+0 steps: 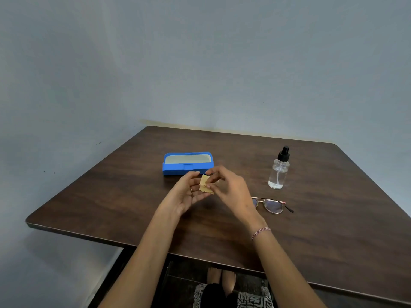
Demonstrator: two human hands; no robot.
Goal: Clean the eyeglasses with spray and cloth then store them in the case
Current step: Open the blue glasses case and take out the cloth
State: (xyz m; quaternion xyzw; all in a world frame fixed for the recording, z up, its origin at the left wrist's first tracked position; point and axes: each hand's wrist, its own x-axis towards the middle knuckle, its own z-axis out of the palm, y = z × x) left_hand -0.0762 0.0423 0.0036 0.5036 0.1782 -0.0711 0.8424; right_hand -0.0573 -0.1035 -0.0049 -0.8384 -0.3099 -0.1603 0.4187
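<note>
Dark wood table [333,218], plain grey wall [200,63]. Both hands hover mid-table on the small yellow cloth [205,186]: left hand [189,193] palm-up, fingers curled round it, right hand [232,187] pinching its top edge. Eyeglasses [273,206] lie flat just right of the right hand, spray bottle [279,172] farther back, open blue case [188,167] just beyond the hands. I'd spread that cloth out flat before wiping, no bunched folds.

One wide-angle head view looks forward and down from the person's seat at 6 o'clock, close over the worktop [311,230]. The left hand [186,193] and right hand [232,188] sit near, mid-frame. The wall [200,63] at 12 o'clock fills the upper half.
</note>
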